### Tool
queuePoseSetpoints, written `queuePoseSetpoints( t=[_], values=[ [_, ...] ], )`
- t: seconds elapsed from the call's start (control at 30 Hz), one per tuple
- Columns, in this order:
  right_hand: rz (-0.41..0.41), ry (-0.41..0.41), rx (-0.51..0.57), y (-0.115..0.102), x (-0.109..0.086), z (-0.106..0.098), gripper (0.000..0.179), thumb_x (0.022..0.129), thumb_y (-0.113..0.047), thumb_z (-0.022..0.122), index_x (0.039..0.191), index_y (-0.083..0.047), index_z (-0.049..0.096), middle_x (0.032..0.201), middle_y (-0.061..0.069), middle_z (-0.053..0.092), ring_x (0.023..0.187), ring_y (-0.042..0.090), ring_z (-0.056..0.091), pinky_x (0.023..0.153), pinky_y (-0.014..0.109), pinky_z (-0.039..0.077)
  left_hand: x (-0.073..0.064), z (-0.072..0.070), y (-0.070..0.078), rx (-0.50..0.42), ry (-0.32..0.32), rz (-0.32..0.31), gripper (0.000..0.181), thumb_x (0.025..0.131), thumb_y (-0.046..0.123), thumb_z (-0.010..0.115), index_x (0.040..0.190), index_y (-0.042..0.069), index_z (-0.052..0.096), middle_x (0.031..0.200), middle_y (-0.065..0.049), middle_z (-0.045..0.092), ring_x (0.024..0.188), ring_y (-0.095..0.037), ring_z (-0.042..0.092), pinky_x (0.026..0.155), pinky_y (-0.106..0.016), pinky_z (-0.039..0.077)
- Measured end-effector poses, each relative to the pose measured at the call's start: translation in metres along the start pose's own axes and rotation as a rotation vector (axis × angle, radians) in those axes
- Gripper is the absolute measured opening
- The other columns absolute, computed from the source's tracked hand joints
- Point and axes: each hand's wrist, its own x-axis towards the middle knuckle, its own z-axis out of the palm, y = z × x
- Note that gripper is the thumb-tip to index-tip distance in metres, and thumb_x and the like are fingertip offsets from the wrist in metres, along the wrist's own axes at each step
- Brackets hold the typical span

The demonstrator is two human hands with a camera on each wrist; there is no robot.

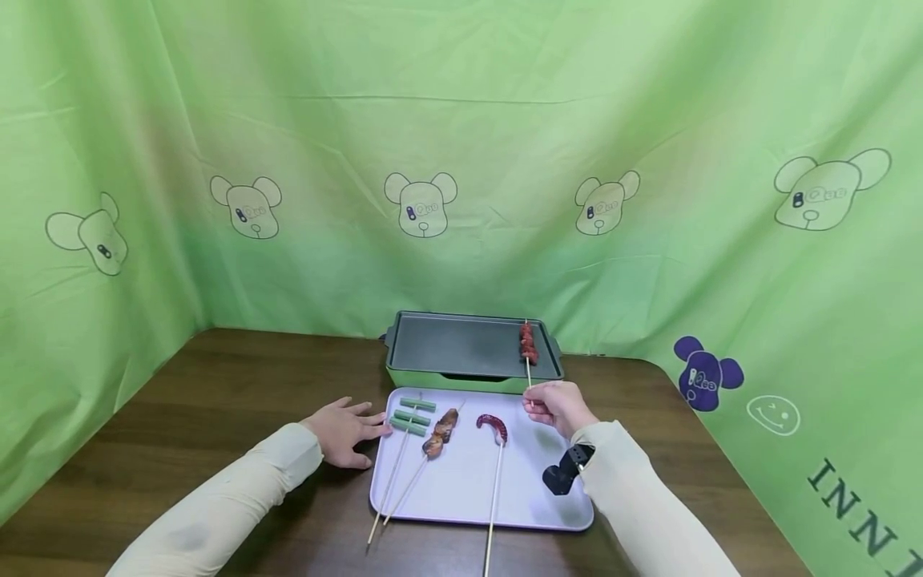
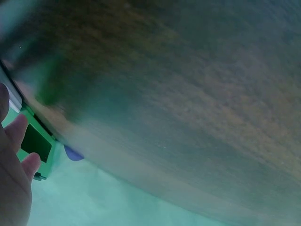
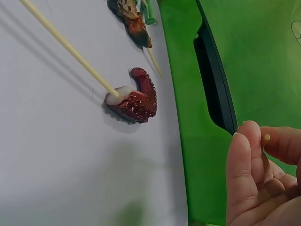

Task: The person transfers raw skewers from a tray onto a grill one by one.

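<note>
My right hand (image 1: 558,407) pinches the lower end of a stick bearing red meat chunks, a meat skewer (image 1: 529,344). Its meat lies over the right side of the dark grill plate (image 1: 461,343). In the right wrist view, the stick's end pokes out between thumb and fingers (image 3: 242,160). My left hand (image 1: 346,433) is spread on the table, fingertips at the left edge of the white tray (image 1: 534,489). On the tray lie a skewer of green pieces (image 1: 409,422), a browned meat skewer (image 1: 440,433) and a curled red octopus tentacle skewer (image 1: 493,425).
The grill has a green base (image 1: 418,378) and stands just behind the tray. Wooden table (image 1: 245,393) extends to both sides. A green curtain (image 1: 461,272) with bear drawings hangs behind and around it. The tentacle's stick (image 1: 492,513) reaches past the tray's front edge.
</note>
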Motion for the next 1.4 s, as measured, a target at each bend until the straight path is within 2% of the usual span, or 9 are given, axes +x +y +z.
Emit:
queuePoseSetpoints(
  t=[0.17, 0.4, 0.6, 0.8, 0.93, 1.17, 1.4],
  values=[
    [0.011, 0.002, 0.009, 0.000, -0.002, 0.001, 0.023, 0.090, 0.003, 0.056, 0.109, 0.016, 0.056, 0.060, 0.002, 0.061, 0.049, 0.006, 0.058, 0.050, 0.019, 0.051, 0.000, -0.001, -0.001, 0.008, -0.010, -0.004, 0.060, 0.086, 0.048, 0.058, 0.141, 0.027, 0.049, 0.147, 0.005, 0.044, 0.138, -0.027, 0.035, 0.110, -0.048, 0.025],
    [0.053, -0.016, -0.034, 0.004, -0.010, -0.006, 0.043, 0.094, -0.015, 0.061, 0.125, 0.013, 0.050, 0.064, 0.003, 0.064, 0.052, 0.007, 0.062, 0.053, 0.020, 0.052, -0.002, -0.009, 0.003, 0.020, -0.014, 0.001, 0.060, 0.086, 0.048, 0.058, 0.141, 0.026, 0.050, 0.147, 0.005, 0.044, 0.138, -0.027, 0.034, 0.110, -0.049, 0.025],
    [0.065, -0.087, -0.081, 0.015, -0.017, -0.005, 0.048, 0.095, -0.018, 0.058, 0.126, 0.018, 0.046, 0.064, 0.001, 0.063, 0.052, 0.005, 0.061, 0.052, 0.018, 0.051, 0.002, -0.007, 0.004, 0.023, -0.014, 0.004, 0.060, 0.086, 0.049, 0.058, 0.141, 0.027, 0.050, 0.147, 0.006, 0.044, 0.138, -0.025, 0.034, 0.110, -0.048, 0.025],
    [0.081, -0.159, -0.136, 0.023, -0.033, 0.000, 0.050, 0.095, -0.021, 0.057, 0.122, 0.020, 0.048, 0.063, 0.001, 0.063, 0.052, 0.004, 0.060, 0.051, 0.018, 0.051, 0.003, -0.004, 0.003, 0.032, -0.015, 0.001, 0.060, 0.086, 0.050, 0.057, 0.141, 0.027, 0.050, 0.147, 0.006, 0.044, 0.138, -0.024, 0.034, 0.110, -0.048, 0.025],
    [0.106, -0.241, -0.143, 0.030, -0.048, 0.005, 0.044, 0.096, -0.023, 0.056, 0.114, 0.016, 0.053, 0.064, 0.001, 0.064, 0.053, 0.004, 0.061, 0.052, 0.017, 0.051, 0.002, -0.003, 0.003, 0.031, -0.006, 0.007, 0.060, 0.086, 0.050, 0.058, 0.141, 0.027, 0.050, 0.146, 0.005, 0.044, 0.138, -0.025, 0.034, 0.110, -0.048, 0.025],
    [0.137, -0.440, -0.092, 0.047, -0.080, 0.011, 0.041, 0.096, -0.033, 0.057, 0.102, 0.007, 0.060, 0.066, 0.000, 0.065, 0.055, 0.004, 0.062, 0.054, 0.017, 0.052, -0.002, -0.003, 0.002, 0.043, -0.012, 0.014, 0.061, 0.085, 0.050, 0.059, 0.140, 0.026, 0.051, 0.145, 0.004, 0.046, 0.137, -0.025, 0.036, 0.110, -0.049, 0.026],
    [0.158, -0.605, -0.053, 0.067, -0.105, 0.011, 0.027, 0.096, -0.029, 0.058, 0.092, -0.003, 0.064, 0.070, -0.001, 0.067, 0.061, 0.004, 0.065, 0.059, 0.018, 0.053, -0.004, 0.000, 0.001, 0.021, -0.018, 0.019, 0.061, 0.086, 0.049, 0.059, 0.141, 0.025, 0.050, 0.147, 0.003, 0.044, 0.138, -0.026, 0.034, 0.110, -0.050, 0.026]
  ],
)
